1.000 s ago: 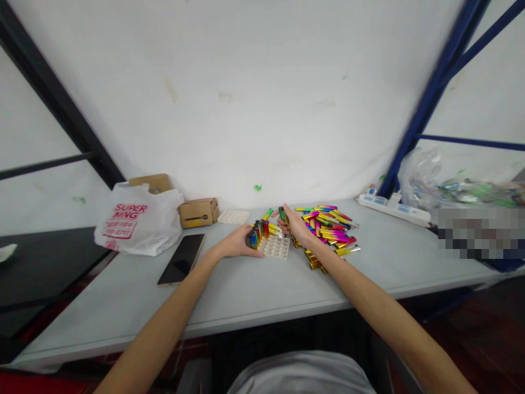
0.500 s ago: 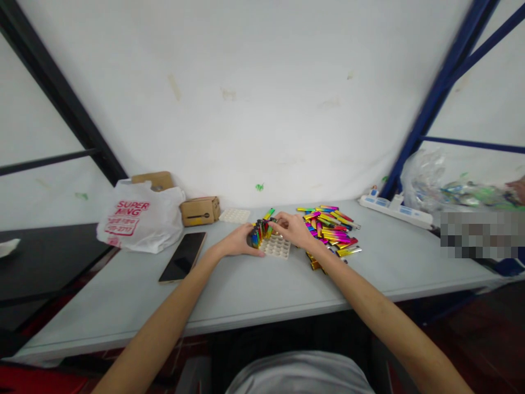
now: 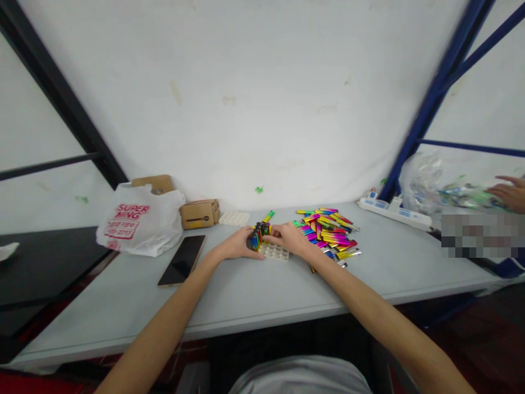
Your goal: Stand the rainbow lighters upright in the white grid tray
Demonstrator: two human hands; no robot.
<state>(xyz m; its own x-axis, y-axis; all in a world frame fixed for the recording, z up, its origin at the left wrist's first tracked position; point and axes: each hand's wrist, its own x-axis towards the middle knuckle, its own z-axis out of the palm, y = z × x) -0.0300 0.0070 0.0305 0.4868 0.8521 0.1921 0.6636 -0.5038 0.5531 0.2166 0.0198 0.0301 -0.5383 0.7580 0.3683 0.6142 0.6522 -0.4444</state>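
Note:
A white tray with round holes (image 3: 275, 251) lies on the table in front of me. Slim shiny lighters with black tops (image 3: 257, 234) stand upright in its left part, packed close together. Around the tray's left end curls my left hand (image 3: 238, 244), thumb at the front and fingers behind, gripping it beside the standing lighters. My right hand (image 3: 288, 236) reaches over the tray from the right. Its fingers pinch at a lighter on the right side of the standing group; the fingertips partly hide it. A heap of loose multicoloured lighters (image 3: 334, 232) lies right of the tray.
One lighter (image 3: 268, 216) lies behind the tray, near a second holed tray (image 3: 234, 218). At the left are a cardboard box (image 3: 199, 214), a phone (image 3: 182, 260) and a white plastic bag (image 3: 141, 219). A power strip (image 3: 394, 212) and another person's hand (image 3: 511, 193) are at the right.
My right hand has lowered onto the standing lighters, its fingers now down among them. My left hand stays at the tray. Another person's hand has come further into view at the right.

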